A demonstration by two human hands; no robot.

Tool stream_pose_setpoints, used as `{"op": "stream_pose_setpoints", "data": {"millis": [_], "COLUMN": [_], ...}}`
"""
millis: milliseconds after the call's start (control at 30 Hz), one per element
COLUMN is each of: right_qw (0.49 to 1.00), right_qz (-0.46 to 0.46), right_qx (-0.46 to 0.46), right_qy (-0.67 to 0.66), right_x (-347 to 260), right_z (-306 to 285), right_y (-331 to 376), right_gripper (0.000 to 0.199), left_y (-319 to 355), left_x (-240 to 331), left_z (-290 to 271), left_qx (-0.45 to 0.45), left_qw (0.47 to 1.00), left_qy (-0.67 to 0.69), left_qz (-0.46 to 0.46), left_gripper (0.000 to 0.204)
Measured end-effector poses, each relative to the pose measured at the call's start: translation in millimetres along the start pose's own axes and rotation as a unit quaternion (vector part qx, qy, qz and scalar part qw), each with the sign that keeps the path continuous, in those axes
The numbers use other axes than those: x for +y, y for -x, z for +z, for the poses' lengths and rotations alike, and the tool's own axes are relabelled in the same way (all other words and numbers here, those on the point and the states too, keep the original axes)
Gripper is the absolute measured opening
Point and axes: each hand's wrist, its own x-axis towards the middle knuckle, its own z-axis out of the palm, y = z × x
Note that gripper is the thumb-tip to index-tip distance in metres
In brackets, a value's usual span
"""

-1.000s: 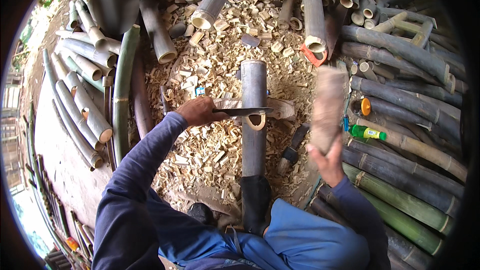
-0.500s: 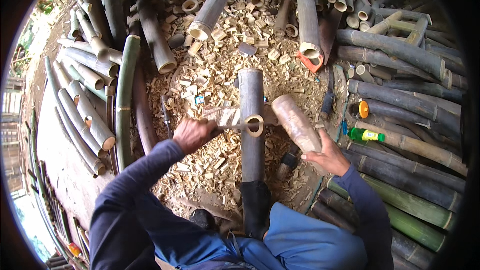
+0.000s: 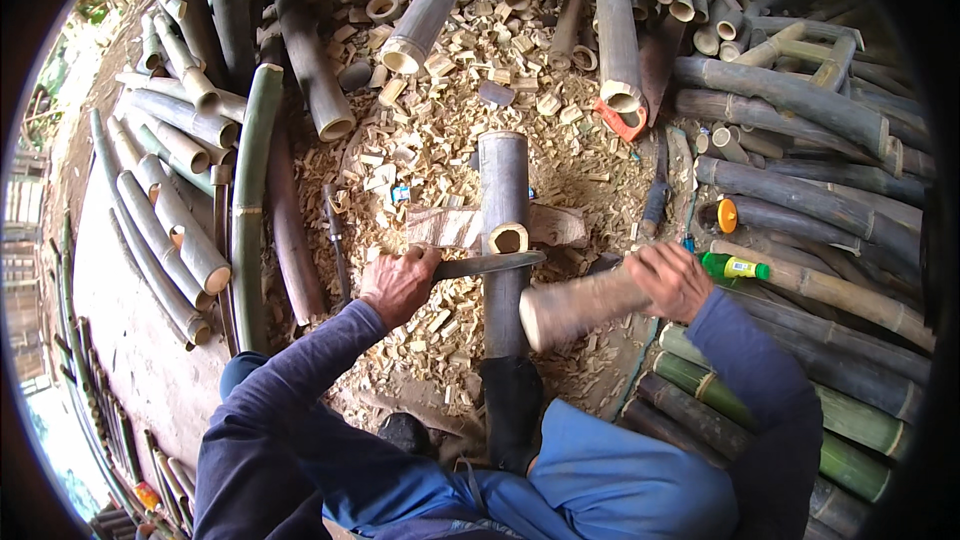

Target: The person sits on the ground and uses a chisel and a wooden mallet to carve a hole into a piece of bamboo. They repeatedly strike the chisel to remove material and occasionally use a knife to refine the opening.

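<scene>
A dark bamboo pole (image 3: 504,180) lies lengthwise in front of me, with a pale-rimmed hole (image 3: 508,238) cut in its upper side. Beneath it is a rough wooden block (image 3: 557,226), and something black (image 3: 512,410) covers its near end. My left hand (image 3: 399,286) is closed round the handle of a long dark knife-like blade (image 3: 495,264), which reaches across the pole just below the hole. In my right hand (image 3: 672,281) is a thick round wooden club (image 3: 585,307), blurred by motion. Its free end is near the pole's right side, below the blade; whether they touch I cannot tell.
Wood chips (image 3: 440,125) cover the ground. Bamboo lengths are stacked at the left (image 3: 257,170), the back and the right (image 3: 800,170). A thin metal tool (image 3: 335,235) lies left of the pole, an orange-handled saw (image 3: 622,122) behind, and a green bottle (image 3: 733,266) at right.
The blade has come away from the hole and lies nearer me. My right hand has risen and turned over, swinging the club's free end down toward me, from beyond the hand to its left.
</scene>
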Motion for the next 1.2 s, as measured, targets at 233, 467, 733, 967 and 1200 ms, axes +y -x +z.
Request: {"op": "stream_pose_setpoints", "data": {"millis": [233,467,733,967,1200], "right_qw": [0.996,0.998,0.992,0.839,0.685], "right_qz": [-0.082,-0.053,0.106,0.41,0.651], "right_qx": [0.002,-0.023,0.024,0.122,0.042], "right_qy": [0.02,-0.004,-0.058,-0.337,-0.324], "right_x": [22,17,7,-116,-239], "right_z": [5,-6,22,88,157], "right_y": [-1,-5,12,67,125], "right_gripper": [0.081,0.079,0.076,0.078,0.08], "left_y": [-1,-6,-20,-10,14], "left_x": [-6,-11,-25,-68,-80], "left_z": [16,20,21,12,35], "left_qx": [-0.001,0.025,0.056,0.254,0.221], "left_qw": [1.0,1.0,0.94,0.868,0.896], "left_qy": [-0.004,-0.012,0.329,0.33,0.224], "left_qz": [-0.009,-0.006,-0.065,-0.27,-0.313], "left_gripper": [0.022,0.023,0.023,0.032,0.043]}}
